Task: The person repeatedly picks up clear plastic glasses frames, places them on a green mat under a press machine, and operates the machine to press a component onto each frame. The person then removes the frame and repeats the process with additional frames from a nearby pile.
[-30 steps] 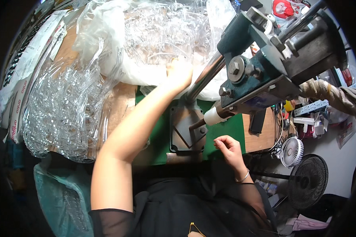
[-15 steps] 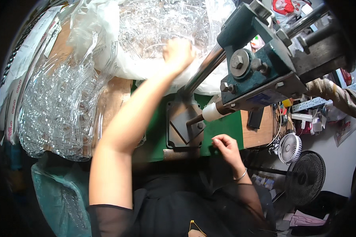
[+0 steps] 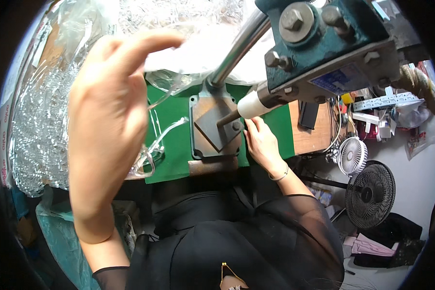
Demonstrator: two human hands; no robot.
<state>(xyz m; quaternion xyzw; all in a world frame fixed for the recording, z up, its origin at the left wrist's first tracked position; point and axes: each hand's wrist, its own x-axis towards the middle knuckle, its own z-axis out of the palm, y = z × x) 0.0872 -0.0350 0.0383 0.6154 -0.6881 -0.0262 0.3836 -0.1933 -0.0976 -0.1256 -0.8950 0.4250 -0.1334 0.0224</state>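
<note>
My left hand, large and slightly blurred, is raised at the left, its fingers bent around a thin clear plastic strip that trails toward the mat. My right hand rests beside the right edge of a small bench press, its fingers loosely bent and apart. No object shows in it. The press has a grey base plate on a green mat. A dark diamond-shaped plate lies on it, under a metal rod with a white sleeve. Loose clear plastic strips lie left of the base.
The press head overhangs at upper right, with its steel column behind the base. A heap of clear plastic pieces lies far left; more fill a clear bag at the back. Two fans stand at the right.
My left hand has come back from the bag of plastic pieces, toward me and leftward. My right hand has moved forward to the base's edge. The view has shifted.
</note>
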